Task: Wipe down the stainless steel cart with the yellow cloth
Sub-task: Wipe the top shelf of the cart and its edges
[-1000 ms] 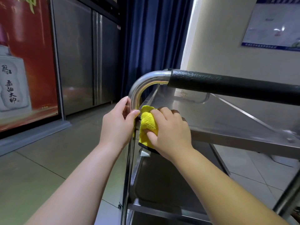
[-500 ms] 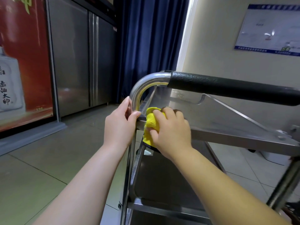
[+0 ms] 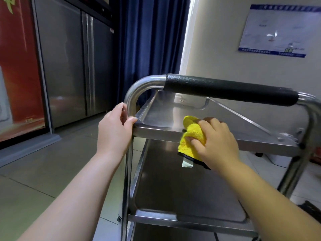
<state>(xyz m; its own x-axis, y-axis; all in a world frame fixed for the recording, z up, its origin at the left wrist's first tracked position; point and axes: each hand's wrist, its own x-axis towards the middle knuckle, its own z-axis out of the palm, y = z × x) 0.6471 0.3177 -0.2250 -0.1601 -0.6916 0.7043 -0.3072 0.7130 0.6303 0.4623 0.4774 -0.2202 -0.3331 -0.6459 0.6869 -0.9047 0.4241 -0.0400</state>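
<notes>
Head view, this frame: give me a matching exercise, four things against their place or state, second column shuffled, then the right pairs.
Things
1. left hand
2. right hand
3. yellow cloth
4. black handle sleeve

Places or states
A. draped over the near edge of the top shelf
B. wrapped round the cart's top bar
C. grips the steel upright at the shelf's left corner
D. presses the cloth on the shelf edge

Pairs: 1-C, 2-D, 3-A, 4-B
</notes>
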